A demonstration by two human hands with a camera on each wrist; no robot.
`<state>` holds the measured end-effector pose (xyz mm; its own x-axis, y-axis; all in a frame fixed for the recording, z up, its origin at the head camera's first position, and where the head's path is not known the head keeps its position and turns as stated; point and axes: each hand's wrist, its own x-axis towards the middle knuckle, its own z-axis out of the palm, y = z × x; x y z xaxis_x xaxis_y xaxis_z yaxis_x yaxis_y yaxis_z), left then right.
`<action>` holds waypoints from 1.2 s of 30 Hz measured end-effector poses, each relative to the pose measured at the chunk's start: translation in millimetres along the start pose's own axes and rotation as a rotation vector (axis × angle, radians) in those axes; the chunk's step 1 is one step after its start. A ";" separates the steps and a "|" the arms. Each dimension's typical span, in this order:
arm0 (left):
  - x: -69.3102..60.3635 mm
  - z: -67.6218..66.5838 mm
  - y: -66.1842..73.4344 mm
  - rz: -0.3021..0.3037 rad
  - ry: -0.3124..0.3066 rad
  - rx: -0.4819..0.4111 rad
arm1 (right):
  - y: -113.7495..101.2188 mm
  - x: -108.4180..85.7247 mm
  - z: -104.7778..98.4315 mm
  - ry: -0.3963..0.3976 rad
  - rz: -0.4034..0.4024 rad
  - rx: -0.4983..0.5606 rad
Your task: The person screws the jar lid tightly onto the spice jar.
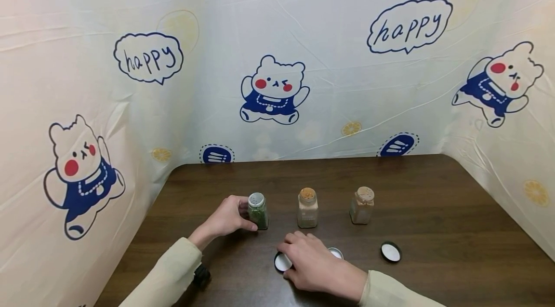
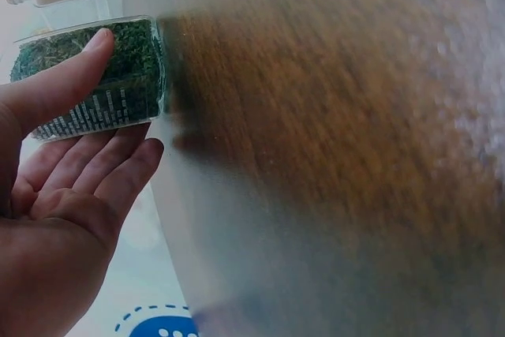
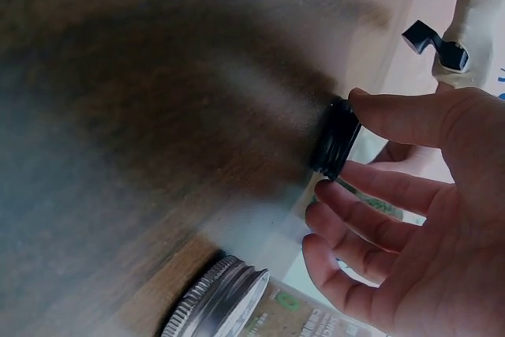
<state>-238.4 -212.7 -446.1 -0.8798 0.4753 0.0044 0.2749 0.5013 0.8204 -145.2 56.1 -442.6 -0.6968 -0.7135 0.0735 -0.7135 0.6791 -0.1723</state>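
1. Clear glass jar of green flakes with a silver perforated top [image 1: 258,211], head view: it stands upright on the dark brown wooden table [image 1: 433,196], leftmost in a row with a glass jar of pale powder with an orange perforated top [image 1: 308,212] and a glass jar of tan powder with a beige perforated top [image 1: 362,207]. The left hand [image 1: 230,218] curves about its side, presumably to steady it. The right hand [image 1: 314,262] holds a round black lid with a white liner [image 1: 283,262]; a silver-rimmed lid [image 1: 336,252] and a second black lid [image 1: 391,252] lie liner upward, hence inverted.
2. Left wrist view: thumb across the green jar's face, fingers along another side, parted about the jar's width, a hold likely to prevent tipping. Pressure cannot be told.
3. Right wrist view: thumb and index finger, parted only by the lid, pinch its rim, probably keeping the liner uncovered. Whether it clears the tabletop cannot be told.
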 end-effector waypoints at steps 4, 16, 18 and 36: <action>-0.5 0.2 0.5 0.006 0.001 -0.016 | 0.7 0.0 0.8 0.005 -0.003 -0.003; 0.3 0.9 -2.0 0.003 0.004 -0.034 | 1.6 -0.1 1.7 -0.004 0.006 -0.001; 0.3 0.8 -1.9 0.000 0.004 -0.039 | 2.1 -0.2 1.9 -0.005 0.005 0.000; 1.0 0.5 -6.0 -0.002 -0.008 -0.015 | 2.2 -0.4 1.4 -0.017 0.005 0.016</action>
<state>-240.7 -214.8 -451.4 -0.8772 0.4801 -0.0017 0.2672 0.4912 0.8291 -146.4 57.6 -444.4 -0.6991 -0.7128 0.0555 -0.7085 0.6802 -0.1880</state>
